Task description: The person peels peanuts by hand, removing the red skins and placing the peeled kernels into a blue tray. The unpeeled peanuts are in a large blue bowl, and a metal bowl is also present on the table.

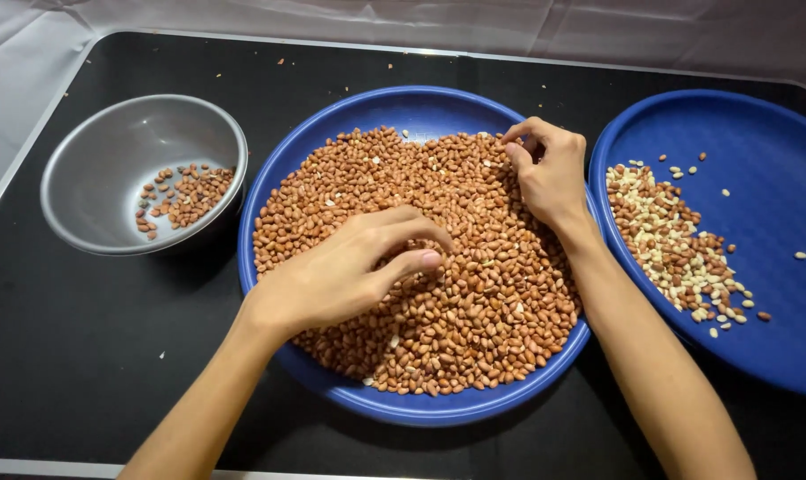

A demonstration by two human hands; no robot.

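Observation:
A wide blue plate [403,105] in the middle holds a thick heap of red-skinned peanuts [474,302]. My left hand [341,271] rests on the heap's centre with fingertips curled and pinched down among the peanuts. My right hand [550,173] is at the heap's far right edge, its thumb and forefinger pinched together over the nuts. Whether either pinch holds a peanut is hidden by the fingers.
A grey metal bowl [101,169] at the left holds a small batch of peanuts. A second blue plate [758,142] at the right carries a strip of pale, skinless and mixed peanuts [670,244]. All stand on a black tabletop [83,356] with scattered crumbs.

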